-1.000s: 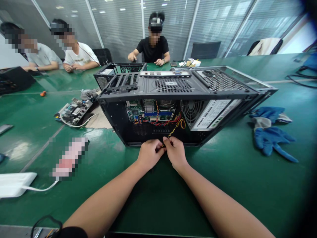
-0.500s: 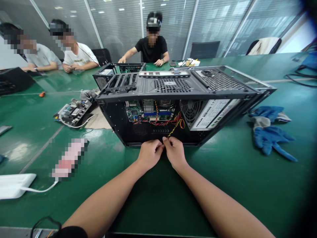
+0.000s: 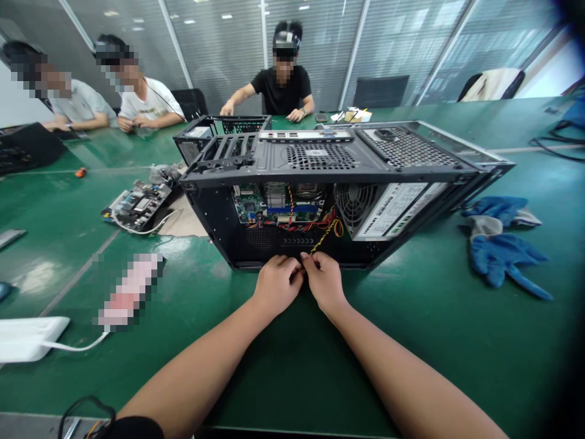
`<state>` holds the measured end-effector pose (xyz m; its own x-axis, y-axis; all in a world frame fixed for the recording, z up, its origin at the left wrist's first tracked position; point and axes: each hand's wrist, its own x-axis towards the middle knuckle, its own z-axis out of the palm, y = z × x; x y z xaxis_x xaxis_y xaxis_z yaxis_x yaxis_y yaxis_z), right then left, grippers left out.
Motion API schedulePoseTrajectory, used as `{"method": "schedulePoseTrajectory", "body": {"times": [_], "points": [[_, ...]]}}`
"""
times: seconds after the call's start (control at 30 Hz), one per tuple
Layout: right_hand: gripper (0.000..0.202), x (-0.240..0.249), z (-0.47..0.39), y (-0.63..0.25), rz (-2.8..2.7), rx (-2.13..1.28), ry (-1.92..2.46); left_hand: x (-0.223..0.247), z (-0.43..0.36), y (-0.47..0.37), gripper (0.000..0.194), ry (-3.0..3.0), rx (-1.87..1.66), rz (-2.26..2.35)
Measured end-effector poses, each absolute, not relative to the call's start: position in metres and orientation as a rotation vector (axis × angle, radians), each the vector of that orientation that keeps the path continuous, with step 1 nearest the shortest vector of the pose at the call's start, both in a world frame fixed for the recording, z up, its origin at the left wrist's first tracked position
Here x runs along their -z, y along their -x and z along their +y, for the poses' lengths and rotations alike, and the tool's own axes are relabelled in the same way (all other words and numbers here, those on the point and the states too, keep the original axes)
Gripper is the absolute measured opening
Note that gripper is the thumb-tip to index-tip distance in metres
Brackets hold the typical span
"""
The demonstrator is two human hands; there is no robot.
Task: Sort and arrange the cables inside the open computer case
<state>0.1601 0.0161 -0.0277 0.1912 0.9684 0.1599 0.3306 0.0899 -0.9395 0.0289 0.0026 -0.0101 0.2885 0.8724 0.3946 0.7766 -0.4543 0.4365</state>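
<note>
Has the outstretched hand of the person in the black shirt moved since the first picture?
Yes, the outstretched hand has moved left in the view, judged against the frame of the rear computer case.

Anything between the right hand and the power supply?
Yes, in the head view: the black-and-yellow twisted cable runs up from the right hand to looped wires beside the power supply.
</note>
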Motion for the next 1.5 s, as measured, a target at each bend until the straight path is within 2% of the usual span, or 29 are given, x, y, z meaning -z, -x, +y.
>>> {"method": "schedulePoseTrajectory", "body": {"times": [0.5, 0.93, 1.5], "points": [[0.041, 0.0275, 0.0165, -0.1599, -1.338, -0.776, 1.429, 0.0059, 0.0046, -0.0295, 0.016, -2.234, -0.857, 1.497], [0.042, 0.0286, 0.0159, -0.1602, -1.309, -0.823, 1.422, 0.0145, 0.0057, -0.0274, 0.003, -2.201, -0.857, 1.563], [0.04, 0.0287, 0.0169, -0.1609, -1.336, -0.817, 1.412, 0.0057, 0.0041, -0.0298, 0.016, -2.273, -0.766, 1.585]]}}
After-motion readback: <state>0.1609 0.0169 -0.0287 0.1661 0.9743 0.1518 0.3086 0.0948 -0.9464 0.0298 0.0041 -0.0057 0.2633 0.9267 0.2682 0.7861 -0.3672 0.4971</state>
